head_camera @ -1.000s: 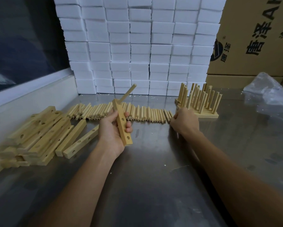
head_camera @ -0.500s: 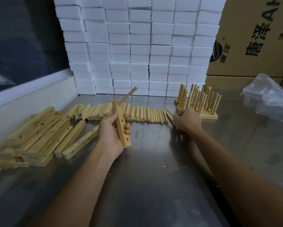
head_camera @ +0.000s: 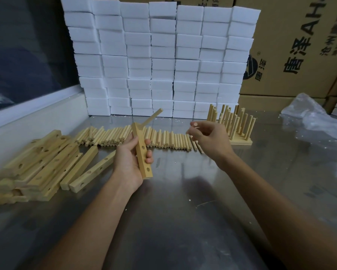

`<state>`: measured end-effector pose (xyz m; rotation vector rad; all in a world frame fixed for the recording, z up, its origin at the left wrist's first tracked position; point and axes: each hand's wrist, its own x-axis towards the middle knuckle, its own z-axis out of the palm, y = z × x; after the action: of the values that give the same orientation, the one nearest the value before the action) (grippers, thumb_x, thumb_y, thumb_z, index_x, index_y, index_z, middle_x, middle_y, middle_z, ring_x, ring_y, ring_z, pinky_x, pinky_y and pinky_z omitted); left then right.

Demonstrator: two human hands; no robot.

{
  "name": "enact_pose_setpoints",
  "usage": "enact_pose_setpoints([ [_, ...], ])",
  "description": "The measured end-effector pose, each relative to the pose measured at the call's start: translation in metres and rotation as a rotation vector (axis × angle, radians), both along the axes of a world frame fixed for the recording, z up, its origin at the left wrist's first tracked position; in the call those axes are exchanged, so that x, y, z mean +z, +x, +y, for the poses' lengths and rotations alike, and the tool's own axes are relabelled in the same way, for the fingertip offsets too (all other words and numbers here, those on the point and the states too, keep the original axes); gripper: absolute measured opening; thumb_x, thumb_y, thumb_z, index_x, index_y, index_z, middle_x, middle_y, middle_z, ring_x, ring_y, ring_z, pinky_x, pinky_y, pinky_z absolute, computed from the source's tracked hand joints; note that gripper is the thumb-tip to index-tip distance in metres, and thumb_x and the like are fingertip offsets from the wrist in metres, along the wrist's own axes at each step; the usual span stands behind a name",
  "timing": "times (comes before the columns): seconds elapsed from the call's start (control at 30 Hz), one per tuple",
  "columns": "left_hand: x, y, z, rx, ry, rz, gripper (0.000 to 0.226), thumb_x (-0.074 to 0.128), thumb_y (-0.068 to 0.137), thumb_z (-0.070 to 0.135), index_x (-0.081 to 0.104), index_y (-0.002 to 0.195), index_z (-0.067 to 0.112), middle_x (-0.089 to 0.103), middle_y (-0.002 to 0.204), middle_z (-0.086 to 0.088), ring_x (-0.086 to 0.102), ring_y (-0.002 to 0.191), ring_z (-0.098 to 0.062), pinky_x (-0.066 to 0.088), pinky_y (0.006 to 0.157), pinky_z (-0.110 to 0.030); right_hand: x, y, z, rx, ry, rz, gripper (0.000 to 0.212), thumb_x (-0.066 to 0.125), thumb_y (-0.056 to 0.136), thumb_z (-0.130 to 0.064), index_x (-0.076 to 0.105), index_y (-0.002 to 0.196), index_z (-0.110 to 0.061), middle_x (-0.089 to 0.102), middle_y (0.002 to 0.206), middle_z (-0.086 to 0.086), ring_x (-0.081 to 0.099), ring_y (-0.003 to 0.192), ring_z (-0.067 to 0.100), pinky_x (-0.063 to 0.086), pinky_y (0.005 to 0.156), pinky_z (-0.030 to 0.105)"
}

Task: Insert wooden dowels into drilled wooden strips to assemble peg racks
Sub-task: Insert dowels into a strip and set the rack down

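My left hand grips a drilled wooden strip held nearly upright above the steel table. One dowel sticks out of the strip's top hole, slanting up to the right. Two open holes show lower on the strip. My right hand is raised to the right of the strip and pinches a single dowel, whose round end shows at my fingertips. A row of loose dowels lies on the table behind both hands.
A pile of drilled strips lies at the left. Finished peg racks stand at the back right. Stacked white foam blocks and cardboard boxes close the back. A crumpled plastic bag lies at the right.
My right hand has lifted from the right end of the dowel row with one dowel and moved up and leftward toward the strip. My left hand keeps the strip almost still.
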<state>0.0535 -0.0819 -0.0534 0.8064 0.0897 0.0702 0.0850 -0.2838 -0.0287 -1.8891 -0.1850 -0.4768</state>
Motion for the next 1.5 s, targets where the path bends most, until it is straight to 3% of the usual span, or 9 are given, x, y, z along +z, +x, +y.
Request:
enact_pose_setpoints([
  [0.23, 0.001, -0.001, 0.0, 0.004, 0.022, -0.002, 0.018, 0.045, 0.101, 0.016, 0.062, 0.106, 0.018, 0.064, 0.073, -0.005, 0.049, 0.046, -0.014, 0.038, 0.039, -0.022, 0.017, -0.013, 0.015, 0.061, 0.047, -0.024, 0.02, 0.044, 0.102, -0.02, 0.064, 0.101, -0.016, 0.069, 0.077, 0.001, 0.068, 0.073, 0.017, 0.055, 0.074, 0.038],
  [0.4, 0.001, -0.001, 0.0, 0.01, 0.029, 0.001, 0.019, 0.044, 0.102, 0.016, 0.062, 0.107, 0.019, 0.064, 0.073, -0.005, 0.048, 0.045, -0.014, 0.037, 0.039, -0.02, 0.016, -0.017, 0.018, 0.025, 0.013, -0.048, 0.024, 0.044, 0.103, -0.038, 0.065, 0.1, -0.026, 0.064, 0.082, -0.012, 0.057, 0.071, 0.015, 0.045, 0.065, 0.027],
  [0.53, 0.0, -0.002, 0.0, 0.011, 0.029, 0.0, 0.021, 0.044, 0.102, 0.015, 0.063, 0.11, 0.02, 0.064, 0.073, -0.004, 0.049, 0.046, -0.014, 0.037, 0.039, -0.021, 0.015, -0.017, 0.017, 0.031, -0.025, -0.091, 0.028, 0.049, 0.101, -0.042, 0.071, 0.093, -0.026, 0.069, 0.078, 0.01, 0.062, 0.076, 0.031, 0.047, 0.065, 0.028],
  [0.63, 0.001, -0.002, 0.0, 0.006, 0.021, 0.0, 0.021, 0.044, 0.102, 0.015, 0.063, 0.111, 0.019, 0.064, 0.073, -0.005, 0.049, 0.046, -0.014, 0.037, 0.04, -0.022, 0.012, -0.014, 0.016, 0.036, -0.041, -0.07, 0.028, 0.049, 0.101, -0.034, 0.074, 0.102, -0.021, 0.05, 0.053, 0.003, 0.045, 0.048, 0.014, 0.049, 0.062, 0.025],
  [0.73, 0.001, -0.001, 0.001, 0.01, 0.016, -0.004, 0.019, 0.044, 0.102, 0.015, 0.062, 0.107, 0.018, 0.064, 0.071, -0.005, 0.048, 0.045, -0.014, 0.037, 0.039, -0.021, 0.011, -0.013, 0.018, 0.071, -0.011, 0.002, 0.026, 0.045, 0.103, -0.023, 0.07, 0.106, -0.015, 0.061, 0.06, -0.005, 0.051, 0.052, 0.007, 0.043, 0.049, 0.019],
  [0.9, 0.0, -0.001, 0.001, 0.002, 0.013, -0.004, 0.019, 0.044, 0.102, 0.016, 0.061, 0.109, 0.018, 0.064, 0.07, -0.005, 0.049, 0.045, -0.014, 0.037, 0.039, -0.021, 0.012, -0.014, 0.018, 0.073, -0.059, -0.033, 0.019, 0.054, 0.1, -0.034, 0.071, 0.1, -0.023, 0.067, 0.084, -0.02, 0.061, 0.077, -0.002, 0.046, 0.068, 0.016],
  [1.07, 0.0, -0.001, 0.001, 0.002, 0.004, 0.003, 0.019, 0.044, 0.102, 0.015, 0.062, 0.108, 0.018, 0.064, 0.072, -0.005, 0.049, 0.046, -0.014, 0.037, 0.039, -0.021, 0.009, -0.01, 0.012, 0.017, 0.119, 0.04, 0.024, 0.061, 0.097, -0.028, 0.06, 0.101, -0.005, 0.061, 0.074, 0.003, 0.051, 0.052, 0.005, 0.044, 0.047, 0.021],
  [1.23, 0.0, 0.0, 0.001, 0.011, 0.002, 0.004, 0.02, 0.044, 0.102, 0.016, 0.061, 0.112, 0.018, 0.064, 0.07, -0.004, 0.049, 0.045, -0.014, 0.037, 0.038, -0.021, 0.007, -0.011, 0.012, 0.099, 0.219, 0.218, 0.015, 0.072, 0.087, -0.006, 0.065, 0.093, 0.006, 0.071, 0.073, 0.007, 0.064, 0.055, 0.007, 0.051, 0.052, 0.019],
  [1.5, 0.0, 0.0, 0.001, 0.026, -0.001, 0.013, 0.024, 0.045, 0.102, 0.016, 0.058, 0.121, 0.016, 0.064, 0.073, -0.005, 0.049, 0.045, -0.014, 0.038, 0.039, -0.021, 0.004, -0.015, 0.022, 0.276, 0.188, 0.359, 0.048, 0.035, 0.103, 0.001, 0.035, 0.146, -0.019, 0.059, 0.109, 0.011, 0.07, 0.059, 0.019, 0.06, 0.061, 0.028],
])
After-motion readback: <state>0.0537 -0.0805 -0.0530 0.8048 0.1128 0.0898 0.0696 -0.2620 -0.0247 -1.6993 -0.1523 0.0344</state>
